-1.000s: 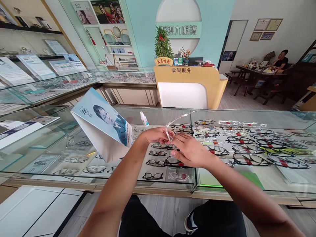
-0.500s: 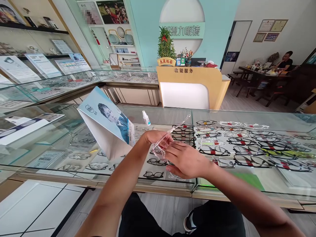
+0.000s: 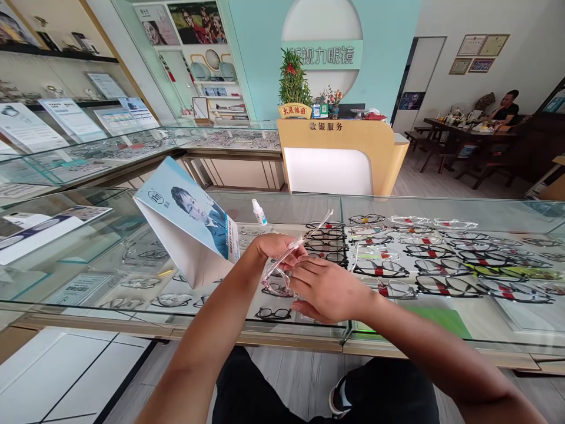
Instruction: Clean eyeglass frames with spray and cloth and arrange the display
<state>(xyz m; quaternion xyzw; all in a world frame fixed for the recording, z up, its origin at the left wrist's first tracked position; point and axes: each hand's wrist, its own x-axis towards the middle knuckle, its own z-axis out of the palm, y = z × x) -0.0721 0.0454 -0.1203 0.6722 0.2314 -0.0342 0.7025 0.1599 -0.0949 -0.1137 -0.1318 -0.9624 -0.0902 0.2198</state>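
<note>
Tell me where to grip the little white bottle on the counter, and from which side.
Pinch the white bottle by its wider body, below the narrower top, probably from the right: it looks upright, with the folded blue card standing to its left. The left hand is nearest but holds the clear glasses, so it would likely need freeing first.

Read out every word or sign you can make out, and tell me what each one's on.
"视力眼镜": wall sign; preceding character partly hidden by plant.
"收银服务": wooden counter front.
"大展鸿图": yellow plaque.
Too small or blurred: folded display card's print, white bottle, wall frames.
Clear glasses: none readable.
</note>
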